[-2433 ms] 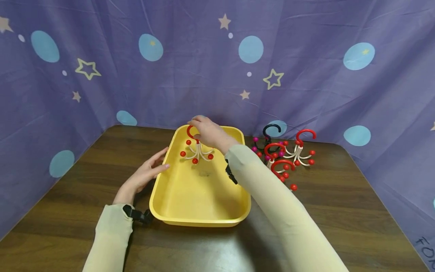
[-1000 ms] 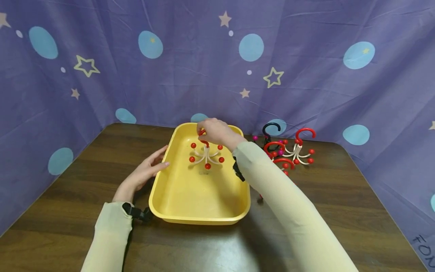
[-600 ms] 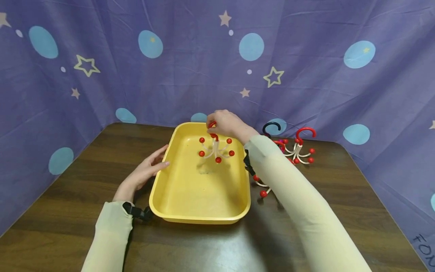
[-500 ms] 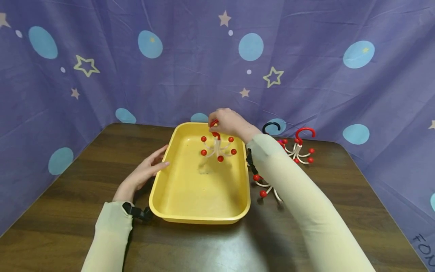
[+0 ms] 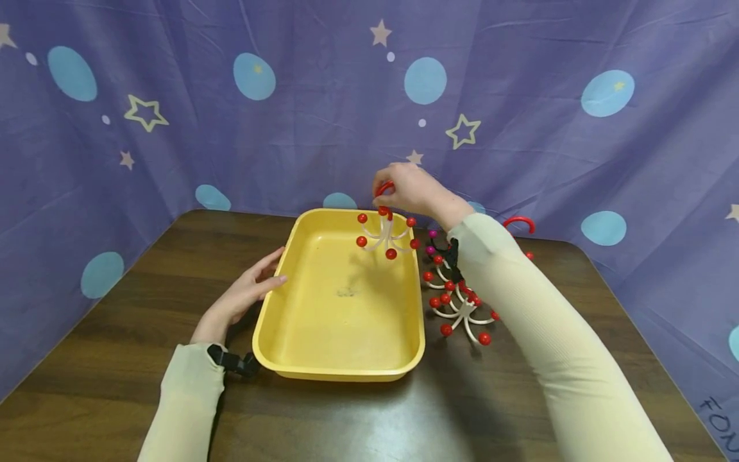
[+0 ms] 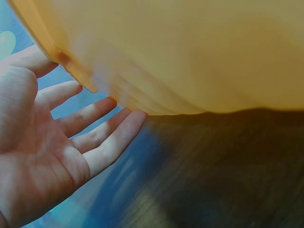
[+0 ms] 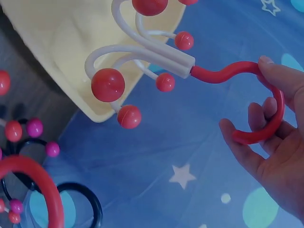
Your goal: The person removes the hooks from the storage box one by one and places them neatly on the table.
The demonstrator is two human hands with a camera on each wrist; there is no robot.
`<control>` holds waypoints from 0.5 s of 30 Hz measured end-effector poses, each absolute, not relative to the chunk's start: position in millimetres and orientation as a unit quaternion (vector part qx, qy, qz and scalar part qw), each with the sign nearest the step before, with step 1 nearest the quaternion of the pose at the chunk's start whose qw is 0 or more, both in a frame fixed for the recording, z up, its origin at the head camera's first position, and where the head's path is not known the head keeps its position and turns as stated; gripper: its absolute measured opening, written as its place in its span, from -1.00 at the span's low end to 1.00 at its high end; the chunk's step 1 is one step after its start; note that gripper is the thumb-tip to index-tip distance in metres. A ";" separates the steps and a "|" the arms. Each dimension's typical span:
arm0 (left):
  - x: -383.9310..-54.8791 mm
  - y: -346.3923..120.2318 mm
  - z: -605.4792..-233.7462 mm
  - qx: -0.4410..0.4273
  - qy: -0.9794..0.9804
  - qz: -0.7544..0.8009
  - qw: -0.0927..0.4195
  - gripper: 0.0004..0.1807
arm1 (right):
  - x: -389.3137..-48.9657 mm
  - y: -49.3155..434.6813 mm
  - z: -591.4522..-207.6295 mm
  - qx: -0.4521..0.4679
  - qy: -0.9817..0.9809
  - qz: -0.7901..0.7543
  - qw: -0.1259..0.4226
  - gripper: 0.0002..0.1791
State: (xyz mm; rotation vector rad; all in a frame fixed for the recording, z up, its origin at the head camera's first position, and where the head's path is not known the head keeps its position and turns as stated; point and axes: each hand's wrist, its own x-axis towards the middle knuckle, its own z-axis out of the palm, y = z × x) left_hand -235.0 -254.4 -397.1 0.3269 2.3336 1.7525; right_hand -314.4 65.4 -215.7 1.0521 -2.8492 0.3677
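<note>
My right hand holds a small multi-arm hanger by its red hook. The hanger has white curved arms tipped with red balls and hangs above the back right rim of a yellow plastic tray. In the right wrist view, fingers and thumb curl round the hook. My left hand grips the tray's left side, thumb over the rim. The left wrist view shows its fingers against the outer wall.
Right of the tray, several similar hangers sit close together on the wooden table, partly hidden by my right arm. A black hanger with magenta balls is among them. A purple curtain stands behind the table.
My right hand has lifted the hanger from inside the tray's back left and carried it up and right, over the back right rim. The left hand has stayed on the tray.
</note>
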 end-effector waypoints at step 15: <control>-235.1 -255.6 -397.4 0.116 0.783 0.602 0.100 -0.25 | -313.6 110.3 -179.3 0.286 -0.942 0.159 0.074 -0.82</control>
